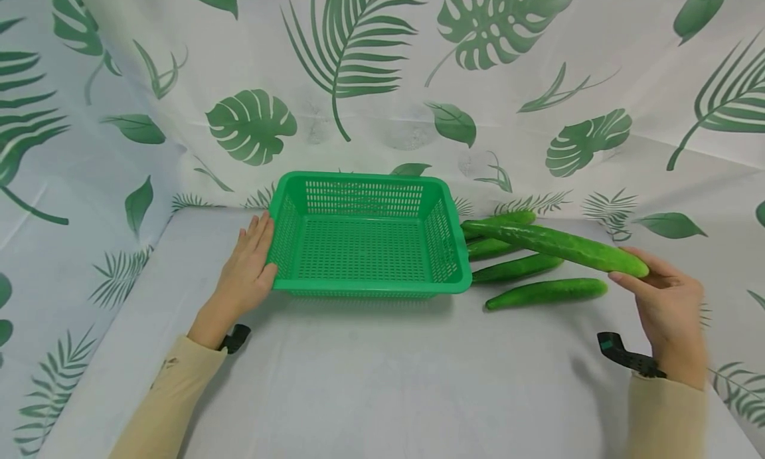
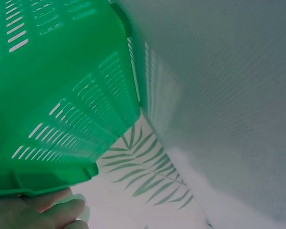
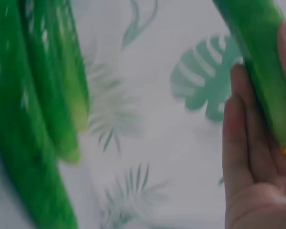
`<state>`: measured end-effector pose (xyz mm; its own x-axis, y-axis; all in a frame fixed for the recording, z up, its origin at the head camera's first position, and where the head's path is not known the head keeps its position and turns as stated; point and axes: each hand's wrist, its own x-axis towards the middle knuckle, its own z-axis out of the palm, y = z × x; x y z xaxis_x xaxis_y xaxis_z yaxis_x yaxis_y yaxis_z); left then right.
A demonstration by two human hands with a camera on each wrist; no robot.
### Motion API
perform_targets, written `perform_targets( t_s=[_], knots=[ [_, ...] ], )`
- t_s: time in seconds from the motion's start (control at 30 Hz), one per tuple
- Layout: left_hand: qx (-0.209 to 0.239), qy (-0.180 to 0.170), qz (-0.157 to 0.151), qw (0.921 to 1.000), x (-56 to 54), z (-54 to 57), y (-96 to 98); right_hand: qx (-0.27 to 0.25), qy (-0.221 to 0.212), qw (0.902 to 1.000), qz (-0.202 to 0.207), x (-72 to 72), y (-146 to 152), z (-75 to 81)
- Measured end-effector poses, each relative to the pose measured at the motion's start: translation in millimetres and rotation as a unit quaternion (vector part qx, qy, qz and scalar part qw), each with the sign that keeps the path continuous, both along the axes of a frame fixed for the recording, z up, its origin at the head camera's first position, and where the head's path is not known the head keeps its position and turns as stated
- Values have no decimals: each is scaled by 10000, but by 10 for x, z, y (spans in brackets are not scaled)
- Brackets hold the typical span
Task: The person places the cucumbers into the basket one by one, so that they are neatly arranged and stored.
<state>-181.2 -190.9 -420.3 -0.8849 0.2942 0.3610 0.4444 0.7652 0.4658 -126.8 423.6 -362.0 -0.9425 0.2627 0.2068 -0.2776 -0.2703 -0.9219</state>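
Observation:
A green plastic basket [image 1: 370,286] with slotted walls stands on the table, nothing inside it. My left hand [image 1: 246,268] rests against its left rim with straight fingers; in the left wrist view the fingers [image 2: 62,210] touch the rim from outside. On the right, my right hand [image 1: 666,293] pinches one end of a long cucumber [image 1: 562,242] between thumb and fingers. That cucumber is raised above the table, its far end pointing left toward the basket's right rim. The right wrist view shows the held cucumber [image 3: 264,62] along the fingers.
Several more cucumbers lie right of the basket, the nearest cucumber [image 1: 546,293] apart from the others. Behind stands a white sheet [image 1: 370,127] printed with green leaves, also hanging at the left. The pale table [image 1: 382,379] extends in front of the basket.

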Motion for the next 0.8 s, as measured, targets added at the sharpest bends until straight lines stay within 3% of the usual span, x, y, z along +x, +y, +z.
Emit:
perform_targets(
  t_s=[0.23, 0.53, 0.8],
  knots=[
    [-9, -74, 20, 10000, 4, 12, 9, 67, 223, 9991, -356, -212, -407, 229],
    [-8, -16, 4, 10000, 5, 18, 10, 343, 632, 9963, 478, -704, -984, 566],
    [-10, -46, 3, 10000, 14, 33, 15, 826, 299, 9941, 640, -1099, -1511, 714]
  ],
)
